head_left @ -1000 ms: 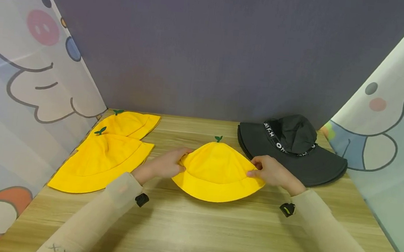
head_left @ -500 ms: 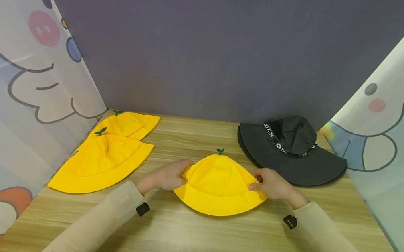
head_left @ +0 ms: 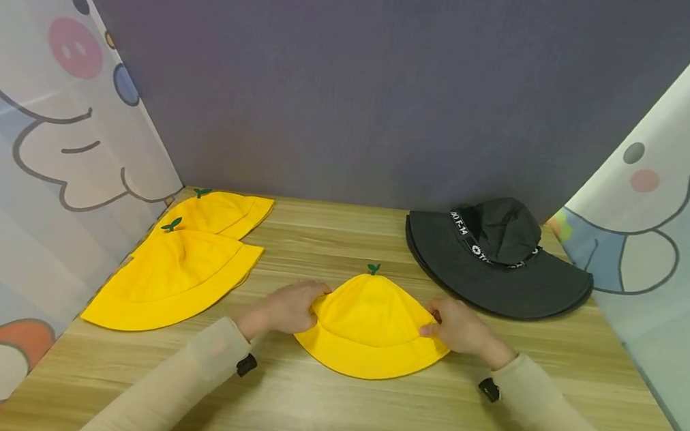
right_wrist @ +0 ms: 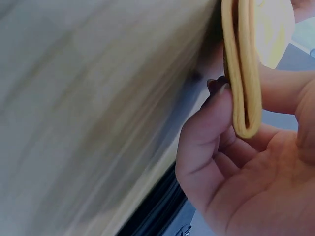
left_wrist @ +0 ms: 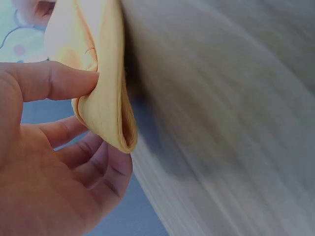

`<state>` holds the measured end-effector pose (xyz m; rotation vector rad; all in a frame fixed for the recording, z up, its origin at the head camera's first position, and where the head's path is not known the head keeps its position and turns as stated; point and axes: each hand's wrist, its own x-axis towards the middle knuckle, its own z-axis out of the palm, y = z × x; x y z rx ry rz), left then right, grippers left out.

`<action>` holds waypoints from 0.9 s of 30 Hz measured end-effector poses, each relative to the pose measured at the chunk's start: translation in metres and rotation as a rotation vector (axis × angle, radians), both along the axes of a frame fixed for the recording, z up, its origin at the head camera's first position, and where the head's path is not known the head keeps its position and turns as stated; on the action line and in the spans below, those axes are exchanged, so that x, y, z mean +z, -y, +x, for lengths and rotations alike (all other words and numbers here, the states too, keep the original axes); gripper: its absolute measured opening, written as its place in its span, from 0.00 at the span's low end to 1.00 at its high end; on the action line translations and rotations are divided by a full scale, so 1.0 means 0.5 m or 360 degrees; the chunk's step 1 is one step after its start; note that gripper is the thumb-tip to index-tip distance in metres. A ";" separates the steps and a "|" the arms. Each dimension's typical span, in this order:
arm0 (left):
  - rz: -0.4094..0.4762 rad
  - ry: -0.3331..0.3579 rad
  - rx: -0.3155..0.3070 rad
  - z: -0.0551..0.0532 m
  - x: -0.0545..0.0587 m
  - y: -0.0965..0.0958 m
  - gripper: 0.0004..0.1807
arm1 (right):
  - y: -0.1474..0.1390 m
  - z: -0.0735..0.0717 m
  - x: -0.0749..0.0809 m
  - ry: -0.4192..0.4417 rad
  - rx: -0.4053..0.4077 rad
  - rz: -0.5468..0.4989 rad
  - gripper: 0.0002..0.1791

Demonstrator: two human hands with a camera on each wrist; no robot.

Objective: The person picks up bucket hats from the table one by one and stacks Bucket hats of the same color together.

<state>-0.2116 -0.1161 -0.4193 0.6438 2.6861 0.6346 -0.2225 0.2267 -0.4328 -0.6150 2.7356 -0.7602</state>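
Observation:
A yellow bucket hat (head_left: 372, 327) with a green sprout on its crown lies flattened between my hands at mid-table in the head view. My left hand (head_left: 287, 310) pinches its left side, thumb on top. My right hand (head_left: 461, 330) pinches the opposite side the same way. In the left wrist view the folded brim (left_wrist: 110, 98) sits between the left thumb and the fingers curled beneath. The right wrist view has the hat's doubled edge (right_wrist: 243, 88) gripped between the right thumb and fingers.
Yellow bucket hats (head_left: 173, 282) with green sprouts overlap at the left of the wooden table (head_left: 339, 420). Dark grey wide-brimmed hats (head_left: 500, 270) are stacked at the back right. A grey panel (head_left: 387, 89) stands behind, with cartoon-printed side walls (head_left: 678, 203).
Both hands have brought the yellow hat toward the table's front, mostly in the first half second. Its grip on either side is kept; the other hats have stayed put.

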 end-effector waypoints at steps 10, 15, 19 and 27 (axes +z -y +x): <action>-0.0215 -0.0073 0.0013 0.006 -0.005 -0.012 0.29 | 0.010 0.019 0.008 -0.0050 -0.0097 0.0268 0.16; -0.0268 -0.0086 0.0004 0.006 -0.004 -0.016 0.27 | 0.023 0.034 0.020 -0.0209 -0.0053 0.0385 0.15; -0.0288 -0.0078 0.0008 0.005 -0.002 -0.016 0.28 | 0.046 0.045 0.027 -0.0434 0.0036 0.0447 0.15; -0.0268 -0.0040 0.0022 -0.004 -0.001 -0.016 0.27 | 0.098 0.057 0.028 -0.0219 0.0160 0.0443 0.34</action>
